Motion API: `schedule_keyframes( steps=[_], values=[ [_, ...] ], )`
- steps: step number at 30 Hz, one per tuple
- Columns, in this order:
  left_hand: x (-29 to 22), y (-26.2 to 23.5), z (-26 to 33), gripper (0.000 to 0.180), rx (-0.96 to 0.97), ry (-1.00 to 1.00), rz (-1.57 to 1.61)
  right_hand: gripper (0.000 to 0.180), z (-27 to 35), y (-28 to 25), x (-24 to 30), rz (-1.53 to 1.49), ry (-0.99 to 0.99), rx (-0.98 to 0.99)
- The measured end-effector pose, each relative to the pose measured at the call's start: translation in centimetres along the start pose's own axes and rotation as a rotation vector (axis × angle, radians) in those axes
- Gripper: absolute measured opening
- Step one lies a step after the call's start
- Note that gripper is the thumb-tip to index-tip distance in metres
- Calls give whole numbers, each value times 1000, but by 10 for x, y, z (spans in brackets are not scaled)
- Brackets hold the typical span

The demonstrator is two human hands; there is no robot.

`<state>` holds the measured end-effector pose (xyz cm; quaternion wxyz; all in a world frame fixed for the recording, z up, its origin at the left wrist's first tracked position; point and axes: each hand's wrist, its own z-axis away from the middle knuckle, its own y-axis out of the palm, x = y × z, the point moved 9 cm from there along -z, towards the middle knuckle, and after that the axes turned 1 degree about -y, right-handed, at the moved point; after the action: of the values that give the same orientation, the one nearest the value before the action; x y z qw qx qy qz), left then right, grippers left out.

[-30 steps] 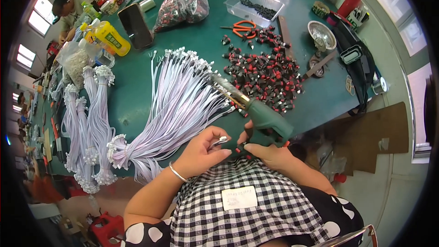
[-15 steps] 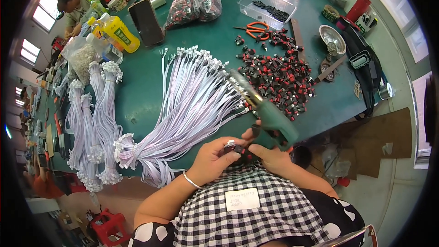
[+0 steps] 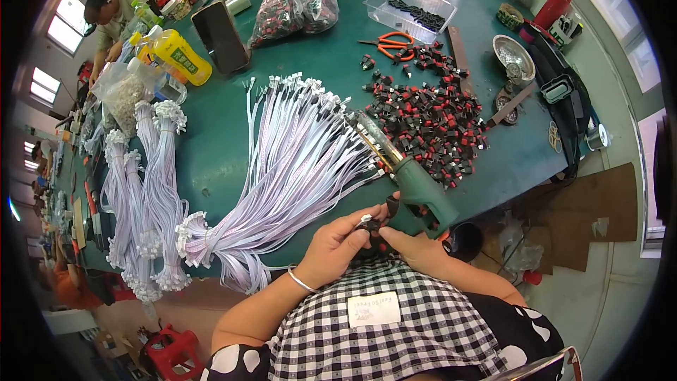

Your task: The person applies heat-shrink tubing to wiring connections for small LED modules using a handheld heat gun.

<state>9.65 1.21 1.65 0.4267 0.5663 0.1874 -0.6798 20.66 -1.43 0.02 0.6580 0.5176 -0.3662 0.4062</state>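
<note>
My left hand point(image 3: 340, 243) is closed, pinching a small black-and-white part point(image 3: 368, 224) between thumb and fingers. Close beside it, my right hand point(image 3: 416, 248) has its thumb against the same part. The right fingers are curled at the handle of a green pistol-shaped tool point(image 3: 425, 194), and some are hidden behind it. Its metal barrel points up and left over a fan of white flat cables point(image 3: 303, 141) with white connectors. Just beyond the barrel lies a heap of small black-and-red parts point(image 3: 430, 120).
Bundled white cables point(image 3: 166, 197) lie at the left. Farther back are a phone point(image 3: 220, 37), a yellow bottle point(image 3: 182, 56), a bag of parts point(image 3: 296, 3), orange-handled pliers point(image 3: 391, 44) and a clear tray point(image 3: 409, 10). A metal bowl point(image 3: 513, 58) stands right. Another person point(image 3: 116, 14) sits far left.
The green tool, blurred before, now shows sharp in nearly the same place. My hands have drawn closer together around the small part, the left shifting slightly right.
</note>
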Motion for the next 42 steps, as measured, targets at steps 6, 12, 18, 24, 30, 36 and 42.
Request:
schedule_keyframes(
  steps=[6,12,18,24,30,36,42],
  values=[
    [-1,-11,0,28,-6,-154,-34,47,6,-10,7,-68,76,-25],
    [0,-3,-1,14,111,-313,-176,45,11,-22,17,54,69,-110],
    [-17,-5,-2,11,190,-307,-433,43,14,-17,16,68,36,-19],
    [-15,-4,1,10,128,-264,-294,14,16,-11,25,39,-25,-2],
    [-23,8,4,8,140,9,-301,23,16,-9,30,517,-225,65],
    [-28,12,6,10,121,59,-282,20,19,4,49,706,-369,86],
    [-18,10,2,10,70,33,-277,22,17,-12,18,410,-119,76]
  ],
)
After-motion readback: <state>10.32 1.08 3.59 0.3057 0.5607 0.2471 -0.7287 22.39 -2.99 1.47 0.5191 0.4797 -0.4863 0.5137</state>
